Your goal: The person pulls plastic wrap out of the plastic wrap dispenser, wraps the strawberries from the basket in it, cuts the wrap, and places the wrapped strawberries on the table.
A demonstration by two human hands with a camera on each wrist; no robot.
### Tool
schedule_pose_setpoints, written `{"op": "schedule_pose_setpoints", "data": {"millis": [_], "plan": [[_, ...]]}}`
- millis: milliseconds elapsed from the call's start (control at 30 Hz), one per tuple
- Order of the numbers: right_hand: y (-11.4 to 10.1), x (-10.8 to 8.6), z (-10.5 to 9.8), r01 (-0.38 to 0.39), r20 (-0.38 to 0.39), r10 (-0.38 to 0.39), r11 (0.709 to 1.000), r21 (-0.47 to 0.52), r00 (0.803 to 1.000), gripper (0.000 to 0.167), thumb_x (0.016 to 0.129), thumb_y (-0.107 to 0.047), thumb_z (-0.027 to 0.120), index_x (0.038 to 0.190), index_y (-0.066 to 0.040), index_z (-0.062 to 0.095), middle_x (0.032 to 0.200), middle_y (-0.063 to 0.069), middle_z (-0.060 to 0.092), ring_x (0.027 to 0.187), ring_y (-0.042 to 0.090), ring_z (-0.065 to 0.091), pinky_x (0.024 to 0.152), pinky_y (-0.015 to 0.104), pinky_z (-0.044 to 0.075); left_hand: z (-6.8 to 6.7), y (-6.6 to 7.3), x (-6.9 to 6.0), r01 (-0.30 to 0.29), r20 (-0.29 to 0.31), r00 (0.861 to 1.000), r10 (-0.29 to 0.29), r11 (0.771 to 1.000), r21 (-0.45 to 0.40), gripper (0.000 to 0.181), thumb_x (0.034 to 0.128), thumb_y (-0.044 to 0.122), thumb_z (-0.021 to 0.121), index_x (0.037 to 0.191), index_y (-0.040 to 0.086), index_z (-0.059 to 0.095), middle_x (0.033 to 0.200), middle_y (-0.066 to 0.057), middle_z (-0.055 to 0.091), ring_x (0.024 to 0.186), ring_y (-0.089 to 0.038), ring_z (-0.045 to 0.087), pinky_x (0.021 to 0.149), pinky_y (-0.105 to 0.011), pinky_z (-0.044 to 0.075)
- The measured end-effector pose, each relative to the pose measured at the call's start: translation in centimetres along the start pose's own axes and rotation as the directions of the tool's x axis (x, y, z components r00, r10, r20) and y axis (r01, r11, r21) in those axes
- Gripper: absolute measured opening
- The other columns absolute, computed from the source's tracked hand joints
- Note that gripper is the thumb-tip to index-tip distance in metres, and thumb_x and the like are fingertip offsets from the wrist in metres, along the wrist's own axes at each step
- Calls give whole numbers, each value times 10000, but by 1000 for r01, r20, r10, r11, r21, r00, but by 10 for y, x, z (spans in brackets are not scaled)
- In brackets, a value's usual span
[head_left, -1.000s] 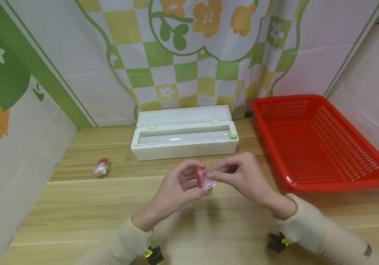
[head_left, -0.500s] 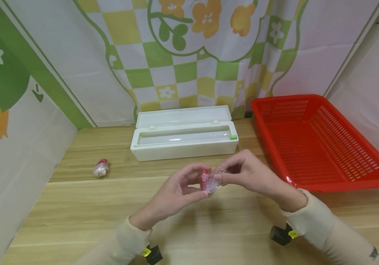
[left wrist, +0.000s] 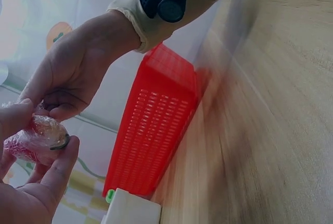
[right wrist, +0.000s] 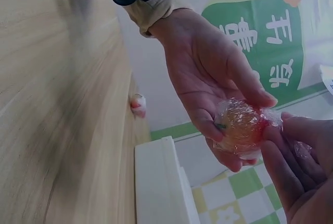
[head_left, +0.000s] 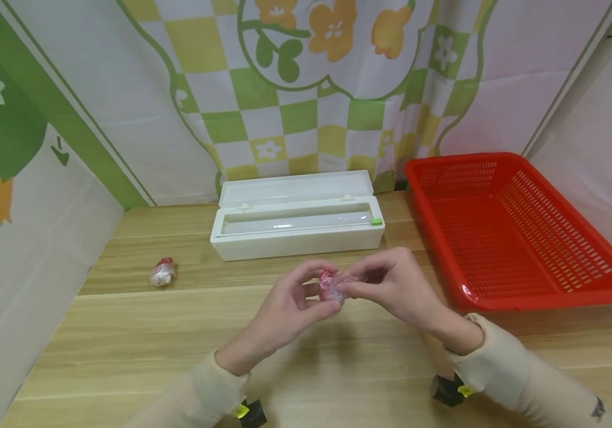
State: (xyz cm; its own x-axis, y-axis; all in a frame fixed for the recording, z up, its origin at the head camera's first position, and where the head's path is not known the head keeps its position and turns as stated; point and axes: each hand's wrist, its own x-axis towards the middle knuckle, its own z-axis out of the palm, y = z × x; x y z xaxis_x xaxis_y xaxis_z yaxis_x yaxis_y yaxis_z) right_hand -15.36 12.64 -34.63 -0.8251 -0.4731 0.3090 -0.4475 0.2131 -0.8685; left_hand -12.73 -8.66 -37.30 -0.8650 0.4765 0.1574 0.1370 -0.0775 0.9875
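Observation:
A small red and yellowish fruit (head_left: 329,289) in clear cling film is held above the table. My left hand (head_left: 289,306) grips it between thumb and curled fingers. From the other side, my right hand (head_left: 399,291) pinches the loose plastic film at the fruit's end. A dark green tip shows on the fruit (left wrist: 49,130) in the left wrist view. Crinkled film covers the fruit (right wrist: 242,125) in the right wrist view, where the left fingers wrap its far side. Another wrapped red-and-white piece (head_left: 163,271) lies on the table at the left.
Behind the hands stands a long white film dispenser box (head_left: 297,242), its lid raised and a roll inside. A red perforated basket (head_left: 445,261) sits at the right. A patterned curtain (head_left: 300,113) closes off the back of the wooden table (head_left: 177,345).
My right hand moved out to the right with the film, then came back left against the fruit. The left hand keeps hold of the fruit and turns it slightly.

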Motion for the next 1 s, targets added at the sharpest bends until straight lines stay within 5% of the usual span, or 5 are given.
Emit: {"op": "schedule_pose_setpoints", "data": {"millis": [333, 567, 800, 1000], "plan": [[-1, 1, -6, -54, 103, 38, 987, 154, 994, 125, 876, -20, 715, 984, 23, 759, 930, 165, 762, 727, 165, 723, 677, 374, 629, -1, 2, 0, -39, -3, 999, 40, 997, 61, 512, 903, 11, 677, 1379, 74, 498, 1323, -176, 568, 1074, -290, 657, 866, -349, 605], [-3, 0, -7, -56, 10, 55, 998, 36, 998, 76, 823, -84, 790, 898, -77, 784, 836, 67, 767, 657, 149, 688, 596, 320, 604, -1, 2, -2, -63, 13, 998, 63, 997, 45, 558, 913, 2, 656, 1426, 88, 456, 1346, -206, 568, 1118, -236, 641, 895, -339, 595], [-1, 1, -8, -58, 33, 55, 994, 95, 998, 94, 856, -21, 736, 941, -4, 771, 871, 140, 762, 678, 160, 699, 641, 344, 618, -3, 2, -3, -41, 4, 999, 42, 999, -34, 550, 925, -9, 628, 1433, 23, 420, 1397, -236, 545, 1208, -178, 605, 956, -321, 566], [-1, 1, -9, -68, -6, 68, 996, 64, 998, 83, 827, -55, 777, 911, -52, 784, 860, 93, 765, 678, 155, 683, 627, 335, 609, -3, 2, -3, 11, -6, 1000, -12, 999, -42, 489, 938, 12, 621, 1401, 20, 463, 1395, -224, 552, 1225, -222, 602, 971, -325, 557]]}}
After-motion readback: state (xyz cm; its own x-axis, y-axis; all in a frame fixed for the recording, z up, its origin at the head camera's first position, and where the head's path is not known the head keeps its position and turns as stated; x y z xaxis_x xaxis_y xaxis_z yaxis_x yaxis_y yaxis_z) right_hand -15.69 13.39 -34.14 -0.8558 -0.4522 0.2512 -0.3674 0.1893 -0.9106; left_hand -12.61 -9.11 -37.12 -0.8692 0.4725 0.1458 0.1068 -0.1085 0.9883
